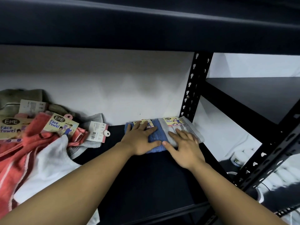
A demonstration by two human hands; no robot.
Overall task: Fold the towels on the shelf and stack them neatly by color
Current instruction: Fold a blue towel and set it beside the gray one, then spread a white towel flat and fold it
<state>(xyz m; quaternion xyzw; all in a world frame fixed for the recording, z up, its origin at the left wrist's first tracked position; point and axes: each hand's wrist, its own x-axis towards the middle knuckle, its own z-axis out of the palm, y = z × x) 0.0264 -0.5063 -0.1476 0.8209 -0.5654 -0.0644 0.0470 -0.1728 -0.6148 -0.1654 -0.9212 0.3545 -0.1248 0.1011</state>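
A folded blue towel (pixel 157 137) lies at the back right of the dark shelf (pixel 142 181), with a folded grey towel (pixel 190 129) touching its right side. Both carry a card label at the far end. My left hand (pixel 140 138) lies flat on the blue towel with fingers spread. My right hand (pixel 185 147) rests flat across the near edge of the grey towel, its thumb at the blue one. On the left lies an unfolded heap: a coral striped towel (pixel 24 153), a white towel (pixel 47 164), a grey towel (pixel 87 143) and an olive towel (pixel 21 96).
A black perforated upright (pixel 193 91) stands just right of the grey towel. The upper shelf (pixel 146 30) hangs low overhead. A white wall (pixel 105 88) backs the shelf. Another shelf bay (pixel 259 98) opens to the right, with white jars (pixel 240 157) below it.
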